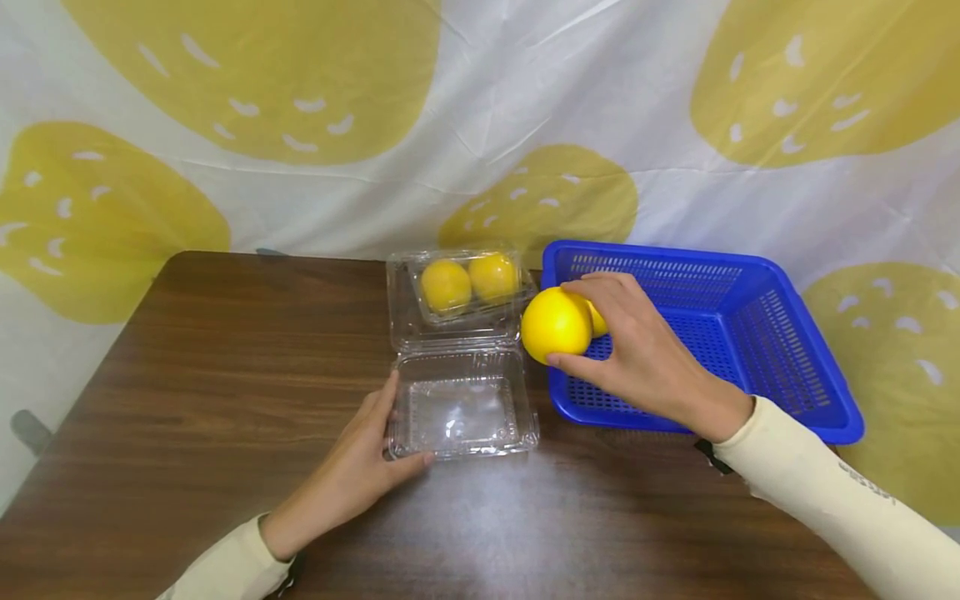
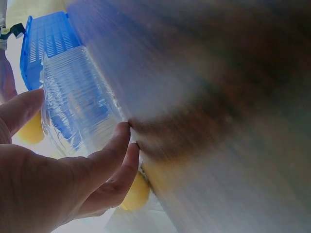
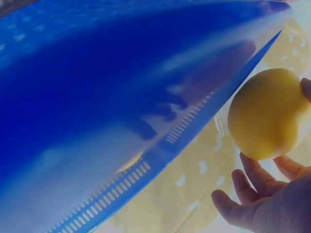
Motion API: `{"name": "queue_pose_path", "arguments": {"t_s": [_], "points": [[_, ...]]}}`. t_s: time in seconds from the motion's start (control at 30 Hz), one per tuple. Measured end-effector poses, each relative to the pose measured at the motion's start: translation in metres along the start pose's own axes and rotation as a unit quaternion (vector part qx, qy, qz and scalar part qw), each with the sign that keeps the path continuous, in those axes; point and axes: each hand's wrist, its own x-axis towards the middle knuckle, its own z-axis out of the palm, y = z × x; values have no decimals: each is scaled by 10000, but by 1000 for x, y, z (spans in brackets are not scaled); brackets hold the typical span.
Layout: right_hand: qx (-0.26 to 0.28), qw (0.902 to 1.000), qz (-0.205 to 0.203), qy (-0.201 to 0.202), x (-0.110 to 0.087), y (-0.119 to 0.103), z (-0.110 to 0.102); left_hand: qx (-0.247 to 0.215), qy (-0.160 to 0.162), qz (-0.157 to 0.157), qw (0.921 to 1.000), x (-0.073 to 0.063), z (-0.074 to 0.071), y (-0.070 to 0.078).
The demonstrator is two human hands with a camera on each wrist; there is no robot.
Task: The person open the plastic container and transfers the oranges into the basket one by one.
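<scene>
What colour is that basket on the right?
The basket is blue, clearest in the head view.

I am at what looks like an indoor table (image 1: 285, 375), in a home or a small workroom; I cannot tell which. Its brown wood grain fills the lower left of the head view. A white cloth (image 1: 487, 92) with big yellow shapes (image 1: 262, 75) hangs behind it across the top of the frame. A blue plastic basket (image 1: 787, 350) right of centre and a clear plastic box (image 1: 457, 408) mid-frame are everyday household wares.
</scene>
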Motion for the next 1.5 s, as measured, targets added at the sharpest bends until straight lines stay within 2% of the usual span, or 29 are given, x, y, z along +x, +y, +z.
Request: {"name": "queue_pose_path", "arguments": {"t_s": [0.63, 1.2, 1.5], "points": [[-304, 9982, 522, -41, -12, 21, -24, 14, -49, 9, 10000, -1, 0, 3], [-468, 9904, 1296, -116, -18, 48, -49, -13, -88, -15, 10000, -2, 0, 3], [-603, 9883, 1398, -117, -20, 69, -55, -73, -73, -31, 9999, -1, 1, 2]]}}
